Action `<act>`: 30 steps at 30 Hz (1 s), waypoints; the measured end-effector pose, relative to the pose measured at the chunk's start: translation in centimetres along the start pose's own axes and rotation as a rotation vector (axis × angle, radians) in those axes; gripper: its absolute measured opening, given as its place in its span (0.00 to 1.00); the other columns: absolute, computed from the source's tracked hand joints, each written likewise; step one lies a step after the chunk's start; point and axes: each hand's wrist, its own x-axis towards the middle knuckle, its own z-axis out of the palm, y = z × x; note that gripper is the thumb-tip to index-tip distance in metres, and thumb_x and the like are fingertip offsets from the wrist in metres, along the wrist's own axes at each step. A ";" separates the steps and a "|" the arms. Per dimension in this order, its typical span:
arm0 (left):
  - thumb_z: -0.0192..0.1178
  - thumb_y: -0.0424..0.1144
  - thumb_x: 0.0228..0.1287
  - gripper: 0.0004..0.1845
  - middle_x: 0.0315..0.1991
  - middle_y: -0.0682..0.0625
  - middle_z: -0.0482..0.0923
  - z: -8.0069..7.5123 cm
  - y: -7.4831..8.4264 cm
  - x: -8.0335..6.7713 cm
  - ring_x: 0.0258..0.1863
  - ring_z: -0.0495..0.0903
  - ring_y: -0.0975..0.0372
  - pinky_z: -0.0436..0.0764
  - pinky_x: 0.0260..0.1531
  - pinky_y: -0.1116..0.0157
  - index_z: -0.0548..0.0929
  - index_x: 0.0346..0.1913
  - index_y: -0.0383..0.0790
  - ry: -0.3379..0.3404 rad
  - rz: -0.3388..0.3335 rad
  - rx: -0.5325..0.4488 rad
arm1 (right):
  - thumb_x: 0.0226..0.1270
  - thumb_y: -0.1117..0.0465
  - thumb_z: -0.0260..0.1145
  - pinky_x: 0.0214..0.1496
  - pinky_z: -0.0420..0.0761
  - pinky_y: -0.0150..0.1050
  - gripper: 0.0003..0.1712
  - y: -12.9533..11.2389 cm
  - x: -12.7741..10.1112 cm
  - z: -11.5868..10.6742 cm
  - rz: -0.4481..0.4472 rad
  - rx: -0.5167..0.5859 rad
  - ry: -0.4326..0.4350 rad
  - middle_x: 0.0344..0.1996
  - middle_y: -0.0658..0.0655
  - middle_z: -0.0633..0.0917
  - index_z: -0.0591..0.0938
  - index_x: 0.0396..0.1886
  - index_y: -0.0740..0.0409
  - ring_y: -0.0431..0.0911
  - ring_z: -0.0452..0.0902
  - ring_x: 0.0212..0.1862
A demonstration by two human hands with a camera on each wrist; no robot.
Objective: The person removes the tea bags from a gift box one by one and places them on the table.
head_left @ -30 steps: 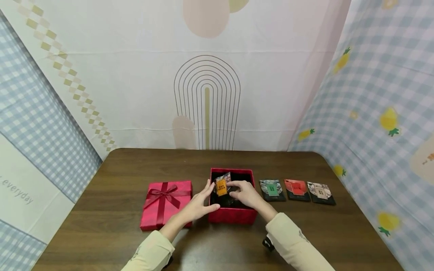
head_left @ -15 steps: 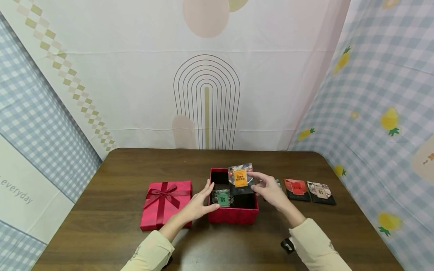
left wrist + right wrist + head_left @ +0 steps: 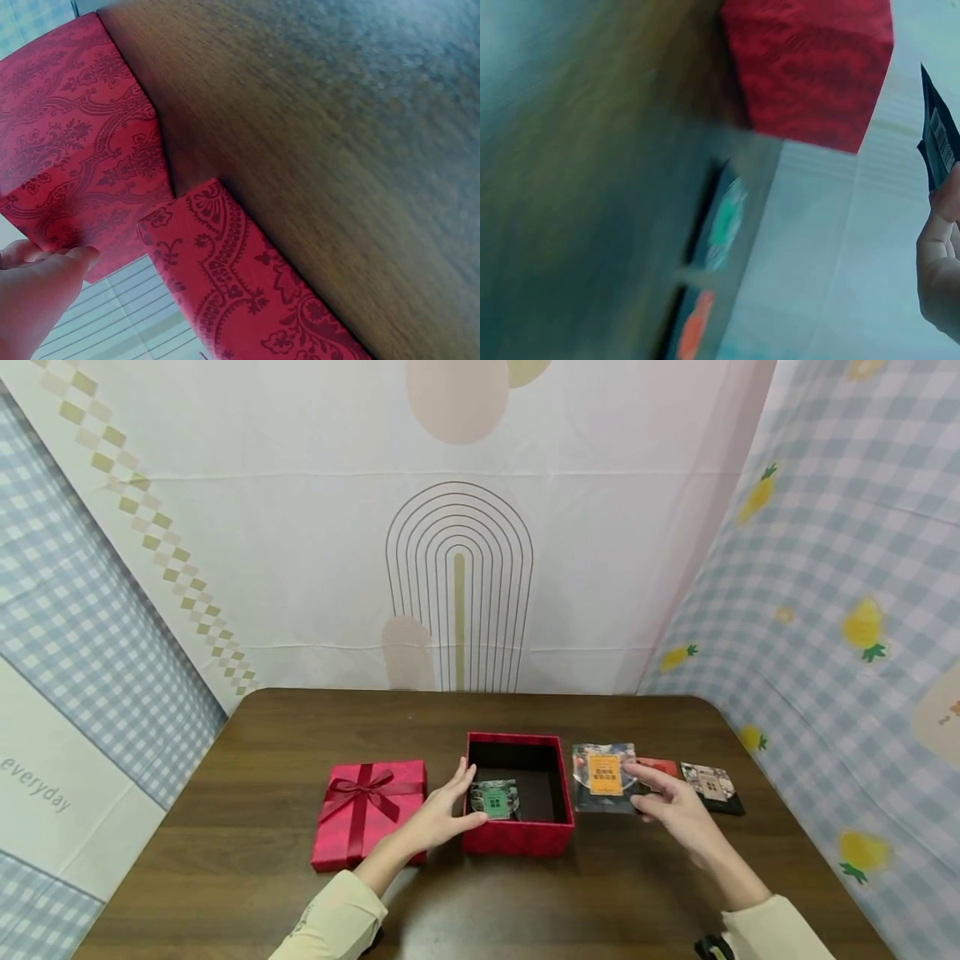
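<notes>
In the head view my right hand (image 3: 671, 802) pinches a flat sachet with an orange label (image 3: 604, 777) by its right edge, raised over the table. The right wrist view shows this sachet (image 3: 939, 139) edge-on, with a barcode on its dark back. My left hand (image 3: 438, 814) rests at the left side of the red gift box (image 3: 517, 839), its fingers long and spread, the thumb near the front rim. Inside the box lies one green-labelled sachet (image 3: 495, 800). From the left wrist, the fingertips (image 3: 82, 255) touch the box's patterned wall (image 3: 75, 135).
A red lid with a ribbon bow (image 3: 367, 810) lies left of the box. To the right are a red-labelled sachet (image 3: 660, 767), partly covered by the right hand, and a beige-labelled sachet (image 3: 711, 787). Another green-labelled sachet (image 3: 721, 221) lies on the table, hidden in the head view.
My right hand has lifted the orange-labelled sachet out of the box and carried it right, over the row of sachets. The green-labelled sachet in the box came into sight. My left hand stays put.
</notes>
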 end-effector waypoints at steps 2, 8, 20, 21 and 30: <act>0.58 0.46 0.61 0.42 0.71 0.38 0.36 0.0 0.0 0.0 0.66 0.52 0.44 0.58 0.60 0.46 0.49 0.70 0.34 -0.002 -0.003 0.000 | 0.63 0.62 0.61 0.34 0.78 0.33 0.30 0.7 -0.6 -0.9 0.039 -0.009 0.020 0.54 0.35 0.71 0.67 0.64 0.64 0.32 0.74 0.36; 0.59 0.47 0.61 0.42 0.71 0.39 0.36 0.0 0.0 0.1 0.67 0.52 0.44 0.58 0.60 0.46 0.49 0.70 0.35 -0.001 -0.004 -0.004 | 0.62 0.64 0.60 0.34 0.78 0.36 0.31 3.0 -1.5 -2.1 0.150 -0.050 0.018 0.56 0.43 0.73 0.65 0.64 0.69 0.33 0.73 0.36; 0.59 0.43 0.61 0.41 0.71 0.37 0.35 -0.2 0.2 0.2 0.67 0.51 0.45 0.57 0.61 0.47 0.49 0.70 0.34 -0.014 -0.010 -0.005 | 0.52 0.74 0.59 0.29 0.76 0.39 0.27 6.3 -1.5 -0.8 0.295 -0.254 -0.157 0.55 0.75 0.70 0.71 0.56 0.75 0.52 0.73 0.41; 0.59 0.43 0.61 0.41 0.71 0.37 0.35 -0.2 0.2 0.2 0.67 0.51 0.45 0.57 0.61 0.47 0.49 0.70 0.34 -0.015 -0.009 -0.007 | 0.52 0.74 0.59 0.30 0.77 0.40 0.27 6.4 -1.4 -0.8 0.303 -0.271 -0.177 0.54 0.75 0.70 0.71 0.56 0.75 0.54 0.72 0.44; 0.59 0.41 0.61 0.41 0.71 0.37 0.35 -0.2 0.3 0.2 0.67 0.51 0.45 0.57 0.61 0.47 0.49 0.70 0.34 -0.009 -0.006 -0.008 | 0.50 0.74 0.60 0.51 0.70 0.56 0.28 7.0 -1.2 -0.8 0.248 -0.343 -0.270 0.55 0.75 0.71 0.71 0.55 0.76 0.66 0.62 0.58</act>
